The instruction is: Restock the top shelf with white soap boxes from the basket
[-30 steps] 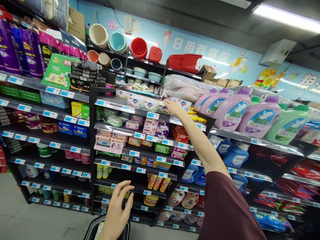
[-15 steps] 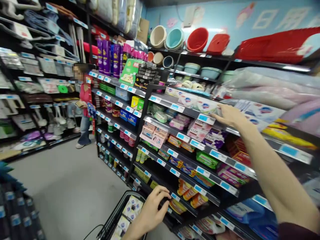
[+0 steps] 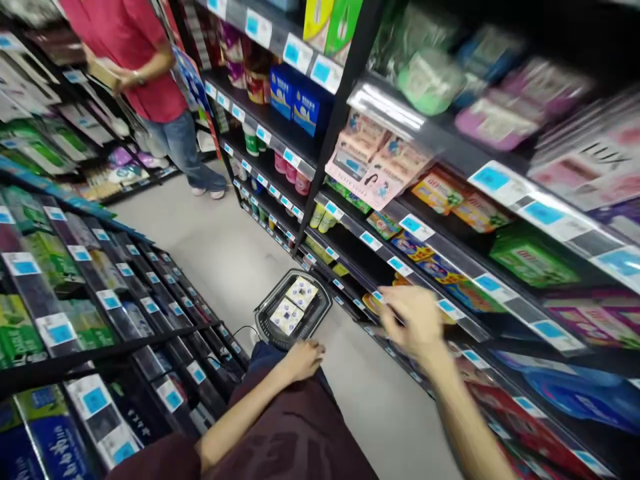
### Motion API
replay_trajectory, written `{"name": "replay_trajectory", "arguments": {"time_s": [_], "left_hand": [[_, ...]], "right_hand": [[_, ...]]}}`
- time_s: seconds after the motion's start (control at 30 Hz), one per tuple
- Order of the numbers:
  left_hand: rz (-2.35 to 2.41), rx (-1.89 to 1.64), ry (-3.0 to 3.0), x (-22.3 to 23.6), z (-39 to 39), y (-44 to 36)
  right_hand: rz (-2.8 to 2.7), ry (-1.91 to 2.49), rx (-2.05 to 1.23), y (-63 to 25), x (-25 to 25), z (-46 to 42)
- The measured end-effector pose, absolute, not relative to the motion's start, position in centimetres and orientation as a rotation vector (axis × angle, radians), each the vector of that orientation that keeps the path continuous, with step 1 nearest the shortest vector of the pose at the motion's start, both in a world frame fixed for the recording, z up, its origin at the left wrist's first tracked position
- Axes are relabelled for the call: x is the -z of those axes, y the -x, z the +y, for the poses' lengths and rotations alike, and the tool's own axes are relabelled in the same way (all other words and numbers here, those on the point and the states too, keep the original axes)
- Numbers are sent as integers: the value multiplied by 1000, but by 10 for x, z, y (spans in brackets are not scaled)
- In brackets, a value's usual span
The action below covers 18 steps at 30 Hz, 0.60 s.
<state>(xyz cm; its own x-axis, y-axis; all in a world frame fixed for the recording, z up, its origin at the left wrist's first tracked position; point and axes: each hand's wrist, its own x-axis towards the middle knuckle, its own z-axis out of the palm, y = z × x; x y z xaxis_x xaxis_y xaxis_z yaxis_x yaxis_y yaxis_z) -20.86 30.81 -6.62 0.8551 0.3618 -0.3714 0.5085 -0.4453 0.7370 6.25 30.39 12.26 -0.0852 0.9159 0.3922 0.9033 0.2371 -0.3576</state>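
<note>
My left hand hangs low in front of my dark shirt, its fingers loosely bent, with nothing visible in it. Just beyond it, a black shopping basket stands on the floor. Two pale patterned packs lie side by side inside. My right hand, blurred by motion, is in the air in front of the lower right shelves. A gap shows between its thumb and curved fingers, and I see nothing held there. Behind that hand are boxed goods, among them a green box and orange boxes.
Shelving with price tags runs along the right, and another rack stands close on the left. Grey floor lies between them. A person in a red shirt stands at the far left, holding something flat.
My view has tipped downward. My right hand has left the top-shelf boxes and come down. My left hand is now near my body, away from the basket, which rests on the floor.
</note>
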Motion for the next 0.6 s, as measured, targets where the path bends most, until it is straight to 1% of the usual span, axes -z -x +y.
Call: {"name": "replay_trajectory", "arguments": {"time_s": [0.07, 0.13, 0.23, 0.3, 0.37, 0.47, 0.6], "left_hand": [[716, 288, -2018, 97, 300, 222], [796, 363, -1953, 123, 294, 234], [923, 454, -1847, 157, 289, 238], [1018, 495, -1768, 179, 287, 228], [1124, 515, -1683, 201, 286, 208], [1304, 505, -1551, 234, 284, 167], [1503, 445, -1357, 269, 275, 110]], "right_hand": [[-1854, 1801, -392, -31, -46, 300], [-1706, 1851, -649, -7, 17, 290], [-1565, 1858, -1008, 10, 85, 265], [-1495, 1833, -1234, 10, 117, 245], [-1453, 1805, -1392, 0, 143, 226], [-1444, 1786, -1547, -32, 176, 205], [-1375, 1832, -1744, -97, 209, 194]]}}
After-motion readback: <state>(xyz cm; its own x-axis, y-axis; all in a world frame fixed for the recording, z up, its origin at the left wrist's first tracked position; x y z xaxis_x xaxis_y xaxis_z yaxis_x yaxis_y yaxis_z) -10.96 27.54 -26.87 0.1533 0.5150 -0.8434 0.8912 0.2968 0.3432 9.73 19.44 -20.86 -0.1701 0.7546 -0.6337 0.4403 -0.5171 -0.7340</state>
